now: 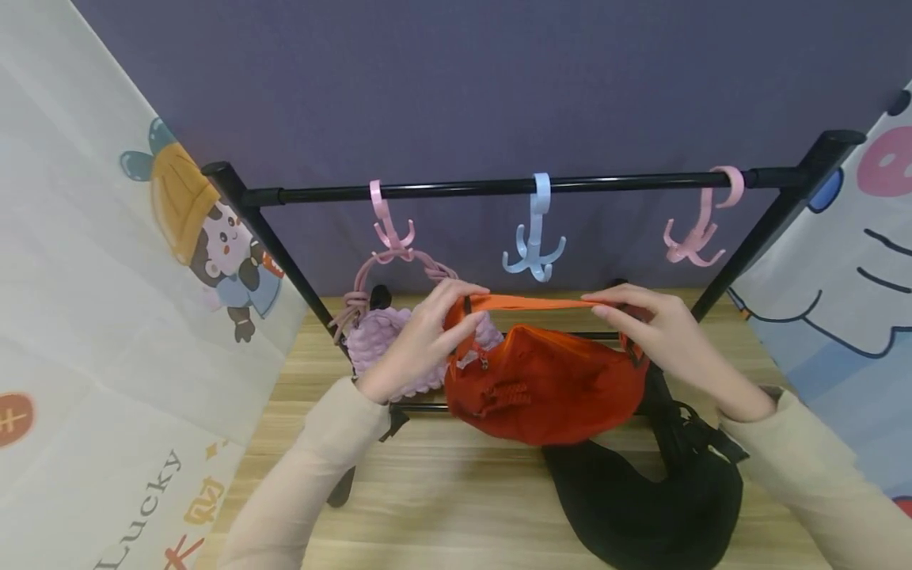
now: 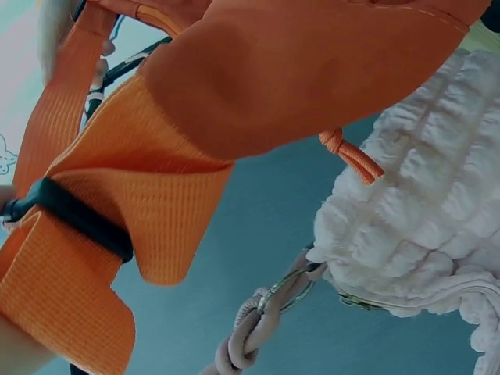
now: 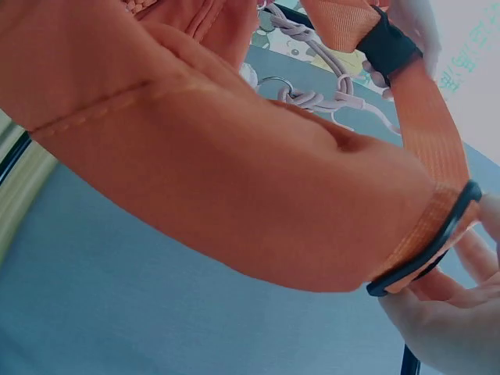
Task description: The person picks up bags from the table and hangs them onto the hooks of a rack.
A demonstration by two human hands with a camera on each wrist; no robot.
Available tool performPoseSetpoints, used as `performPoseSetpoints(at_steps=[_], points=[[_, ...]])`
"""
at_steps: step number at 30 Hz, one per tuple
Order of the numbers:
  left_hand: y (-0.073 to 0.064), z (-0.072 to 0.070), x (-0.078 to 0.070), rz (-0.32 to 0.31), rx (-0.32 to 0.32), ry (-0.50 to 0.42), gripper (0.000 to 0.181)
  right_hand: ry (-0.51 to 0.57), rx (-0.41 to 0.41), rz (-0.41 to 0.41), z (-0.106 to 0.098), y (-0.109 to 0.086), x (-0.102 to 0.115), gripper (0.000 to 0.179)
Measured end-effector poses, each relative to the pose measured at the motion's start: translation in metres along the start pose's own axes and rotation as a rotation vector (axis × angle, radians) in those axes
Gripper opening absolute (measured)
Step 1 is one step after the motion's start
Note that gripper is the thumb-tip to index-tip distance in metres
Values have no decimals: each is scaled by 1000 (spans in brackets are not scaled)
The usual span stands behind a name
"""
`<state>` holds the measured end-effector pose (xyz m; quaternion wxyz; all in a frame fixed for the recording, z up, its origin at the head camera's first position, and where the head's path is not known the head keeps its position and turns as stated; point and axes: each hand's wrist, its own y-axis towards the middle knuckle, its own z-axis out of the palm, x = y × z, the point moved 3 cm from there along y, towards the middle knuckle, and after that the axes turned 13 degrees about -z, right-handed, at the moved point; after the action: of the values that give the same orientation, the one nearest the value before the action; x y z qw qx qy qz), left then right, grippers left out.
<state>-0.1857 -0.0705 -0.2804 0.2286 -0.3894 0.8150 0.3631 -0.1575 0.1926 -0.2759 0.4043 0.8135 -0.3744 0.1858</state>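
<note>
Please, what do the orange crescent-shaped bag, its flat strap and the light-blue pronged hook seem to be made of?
Orange fabric bag: matte, perhaps nylon; creases and stitched seams show.
Flat orange strap: matte webbing, likely synthetic, finely ribbed.
Light-blue hook: apparently plastic, faintly glossy; pale highlights, even colour.

White curtain (image 1: 85,237), left side: word "Lucky" (image 1: 138,507) in dark thin letters, near end, running slantwise. Just right of it, gold Chinese character (image 1: 204,500), apparently 财. Nearer still, red character (image 1: 184,552), cut off by picture edge, reading uncertain. Farther left, orange-red disc (image 1: 14,419) with pale sign of crossed strokes, meaning unclear. Right wrist view: pale green writing (image 3: 473,51) on white surface, too faint to read.
</note>
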Motion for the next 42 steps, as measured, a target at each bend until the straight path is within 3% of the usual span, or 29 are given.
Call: performPoseSetpoints(at_steps=[4, 10, 20, 31, 42], points=[[8, -1, -2, 16, -38, 13, 25, -22, -10, 1, -5, 7, 2, 26], [20, -3, -4, -20, -64, 7, 24, -43, -39, 14, -10, 16, 3, 25], [37, -1, -6, -43, -167, 10, 24, -58, -97, 51, -13, 30, 0, 27], [54, 4, 0, -113, -163, 19, 29, -81, -76, 84, -14, 41, -11, 30], [70, 7, 9, -155, -163, 92, 26, -64, -77, 113, -13, 47, -21, 33]])
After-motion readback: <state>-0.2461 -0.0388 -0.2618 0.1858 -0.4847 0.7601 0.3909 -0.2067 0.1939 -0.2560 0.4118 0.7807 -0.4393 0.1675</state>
